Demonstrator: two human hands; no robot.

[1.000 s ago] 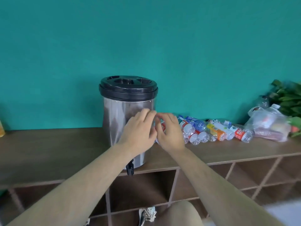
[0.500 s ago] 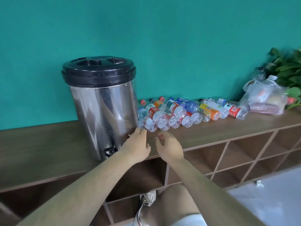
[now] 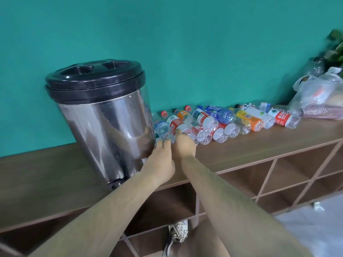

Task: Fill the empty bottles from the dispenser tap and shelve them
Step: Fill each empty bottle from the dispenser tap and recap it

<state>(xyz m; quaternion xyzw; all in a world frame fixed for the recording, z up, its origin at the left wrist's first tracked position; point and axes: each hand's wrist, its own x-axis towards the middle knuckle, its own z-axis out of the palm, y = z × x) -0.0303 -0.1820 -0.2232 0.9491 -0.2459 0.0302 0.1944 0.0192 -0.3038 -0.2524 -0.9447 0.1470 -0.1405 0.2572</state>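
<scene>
Reaching: left hand [image 3: 163, 153] — fingers straight — touched a bottle [image 3: 161, 127] by the dispenser [image 3: 104, 115]
Right hand [image 3: 185, 145]: on bottle row [image 3: 222, 125], grip unclear

The bottles [image 3: 204, 123] right of centre carry red, blue and orange labels, their print too blurred to read.

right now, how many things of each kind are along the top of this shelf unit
dispenser: 1
bottles: at least 12, the heap overlaps too much for an exact count
plastic bag: 1
leafy plant, blurred at the right edge: 1
total: at least 15
</scene>
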